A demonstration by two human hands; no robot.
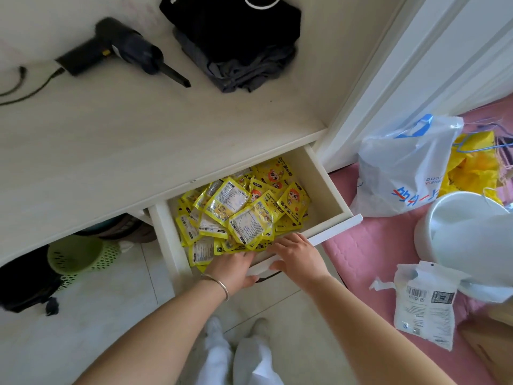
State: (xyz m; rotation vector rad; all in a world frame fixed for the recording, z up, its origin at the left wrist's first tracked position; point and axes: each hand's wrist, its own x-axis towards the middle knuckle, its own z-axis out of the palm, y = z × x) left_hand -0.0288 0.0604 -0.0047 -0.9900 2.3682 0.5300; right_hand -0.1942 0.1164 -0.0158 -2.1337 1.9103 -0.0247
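Note:
A cream drawer (330,190) stands pulled out from under the desk top and is filled with several yellow packets (241,209) printed with a cartoon figure. My left hand (236,269), a silver bangle on its wrist, reaches over the drawer's front panel with its fingers on the packets and its thumb under the panel. My right hand (297,257) lies over the same front panel, fingers curled over its top edge beside the packets.
A black handheld blower (125,48) with a cord and folded dark clothes (236,40) lie on the desk top (111,140). A green basket (80,255) sits under the desk. On the pink bed at right are a white plastic bag (399,168), a white tub (466,232) and a packet (424,301).

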